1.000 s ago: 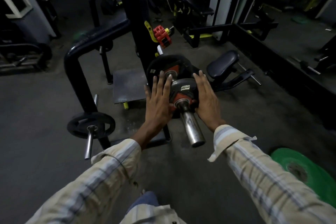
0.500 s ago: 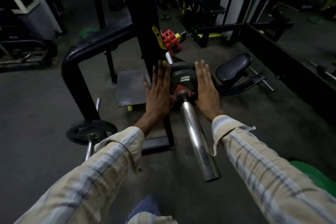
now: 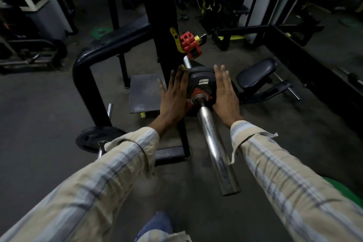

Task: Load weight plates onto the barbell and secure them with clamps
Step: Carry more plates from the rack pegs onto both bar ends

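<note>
A person in a striped beige shirt stands at the end of a barbell sleeve [image 3: 213,141] in a dim gym, looking down along both outstretched arms. The left hand [image 3: 173,97] and right hand [image 3: 224,92] lie flat, fingers extended and spread wide, palms pressed against the face of a dark weight plate [image 3: 200,79] with a red centre that sits on the sleeve. Neither hand grips anything.

Compared with half a second ago, the plate sits farther along the bar, closer to the black rack upright [image 3: 159,25], and more bare chrome shows between the plate and the near end of the sleeve. A second ago only a short stub of sleeve was visible.

A red clamp [image 3: 189,44] rests on the bar just beyond the plate. Another dark plate [image 3: 94,139] hangs on a storage peg at lower left. A green plate [image 3: 341,184] edges in at the lower right.
</note>
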